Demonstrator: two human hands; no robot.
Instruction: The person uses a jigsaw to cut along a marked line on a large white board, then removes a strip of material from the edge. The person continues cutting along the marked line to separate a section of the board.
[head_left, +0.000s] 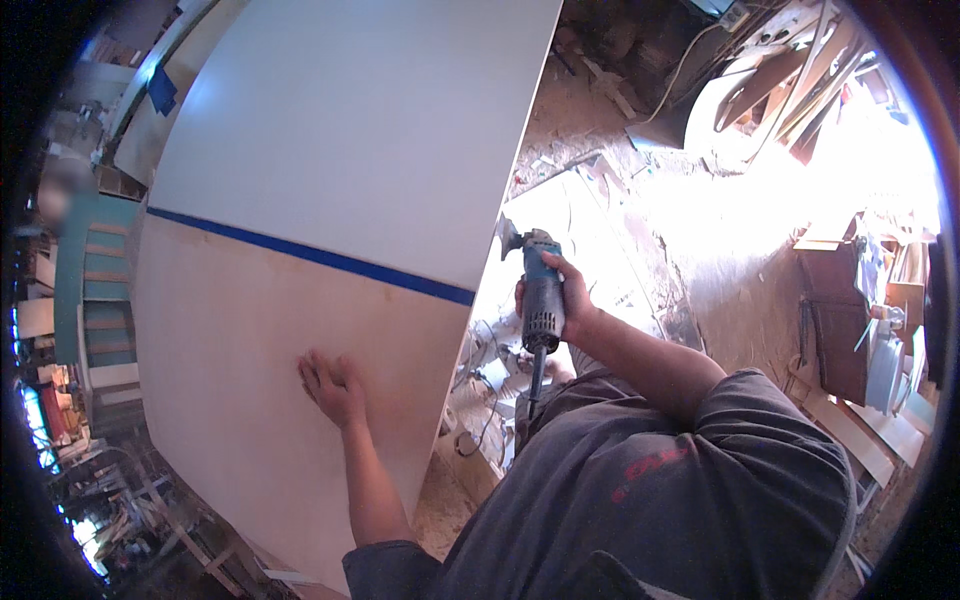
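Sawdust and offcuts cover the workshop floor [700, 250] across the right half of the frame, with stacked timber strips [800, 80] at the upper right and a brown cabinet [835, 310] at the right edge. A large pale board [330, 150] fills the left and centre, its long axis running from the lower left up toward the top centre, with a blue tape line [310, 255] crossing it from left down to the right edge. The left hand [333, 385] lies flat and open on the bare lower part of the board, below the tape, fingers spread toward the upper left. The right hand [565, 300] is clamped around the body of a blue-green angle grinder [540, 290], held just off the board's right edge, disc end pointing up and cord [535, 375] trailing down toward the lap. The grinder sits just right of where the tape meets the edge, so the right hand is the nearer to that edge; the two hands are well apart. Open room lies to the right of the board, over the floor.
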